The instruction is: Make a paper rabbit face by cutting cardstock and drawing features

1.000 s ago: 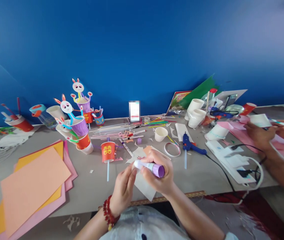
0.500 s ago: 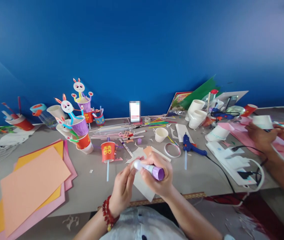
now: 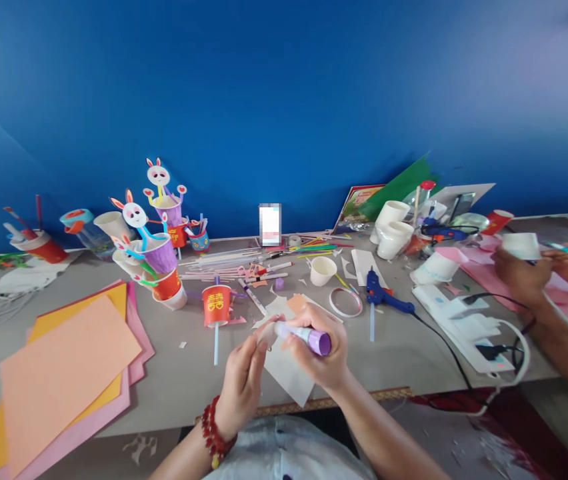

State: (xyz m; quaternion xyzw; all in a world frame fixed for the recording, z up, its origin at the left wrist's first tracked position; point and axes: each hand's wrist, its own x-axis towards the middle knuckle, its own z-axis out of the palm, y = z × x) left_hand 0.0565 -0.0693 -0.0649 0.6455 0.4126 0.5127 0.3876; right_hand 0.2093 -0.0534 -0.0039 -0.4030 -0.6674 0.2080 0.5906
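My right hand (image 3: pixel 321 343) is closed around a purple-and-white glue stick (image 3: pixel 304 337), its purple end towards me. The white tip of the stick meets a small pale paper piece (image 3: pixel 267 333), which my left hand (image 3: pixel 244 370) pinches between thumb and fingers. Much of that piece is hidden by my fingers. Beneath both hands lies a white paper sheet (image 3: pixel 291 373). Left of them stands a red paper cup (image 3: pixel 216 305) with gold characters and a pale blue straw under it. A white paper cup (image 3: pixel 323 271) is farther back.
Stacked coloured paper (image 3: pixel 71 373) covers the left side, near cup figures with rabbit heads (image 3: pixel 135 215). At right are a blue glue gun (image 3: pixel 379 291), a tape roll (image 3: pixel 345 301) and a power strip (image 3: pixel 457 333) with cables. Another person's hands (image 3: pixel 524 273) hold a white cup and a pen.
The tip of the glue stick has shifted slightly right along the paper piece, and the stick lies a bit flatter. Both my hands stay close together. The other person's pen has moved slightly.
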